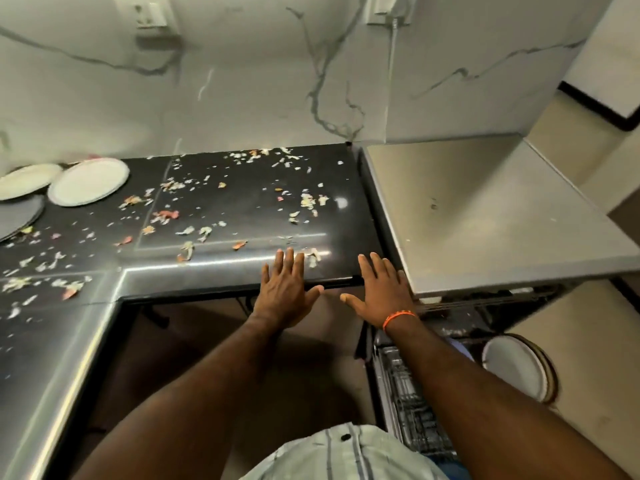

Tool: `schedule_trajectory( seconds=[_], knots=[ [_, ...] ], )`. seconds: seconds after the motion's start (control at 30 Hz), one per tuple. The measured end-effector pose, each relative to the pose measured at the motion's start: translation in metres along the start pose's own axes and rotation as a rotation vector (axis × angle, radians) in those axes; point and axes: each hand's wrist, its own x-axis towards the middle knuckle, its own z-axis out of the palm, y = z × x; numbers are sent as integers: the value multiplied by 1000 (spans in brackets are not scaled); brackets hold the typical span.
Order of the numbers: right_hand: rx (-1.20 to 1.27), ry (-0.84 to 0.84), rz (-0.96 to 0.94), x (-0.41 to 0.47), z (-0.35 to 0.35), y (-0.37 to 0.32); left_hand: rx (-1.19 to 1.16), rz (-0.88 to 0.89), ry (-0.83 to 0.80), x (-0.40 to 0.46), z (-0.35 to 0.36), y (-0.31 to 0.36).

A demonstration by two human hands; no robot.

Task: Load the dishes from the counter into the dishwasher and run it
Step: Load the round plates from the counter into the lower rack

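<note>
My left hand and my right hand are both spread flat, palms down, at the front edge of the black counter, holding nothing. At the counter's far left lie two white plates and a grey plate. The dishwasher stands to the right with a steel top. Its lower rack is pulled out under my right forearm, and a white plate stands upright in it with more plates behind.
Food scraps are strewn over the black counter. A marble wall with a socket and a plugged cable rises behind. Brown floor shows below the L-shaped counter's edge.
</note>
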Motion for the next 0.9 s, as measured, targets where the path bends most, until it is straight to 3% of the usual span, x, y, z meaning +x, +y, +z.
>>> schedule_trajectory(
  seconds=[0.23,0.53,0.9],
  knots=[
    [-42,-57,-215,6,34,-108,-19,-190,-21,-58,-21,-90],
    [-68,-133,-466,32,65,-215,-70,-468,97,-128,-31,-183],
    [-32,-74,-711,108,77,-330,-90,-712,215,-128,-57,-270]
  ],
)
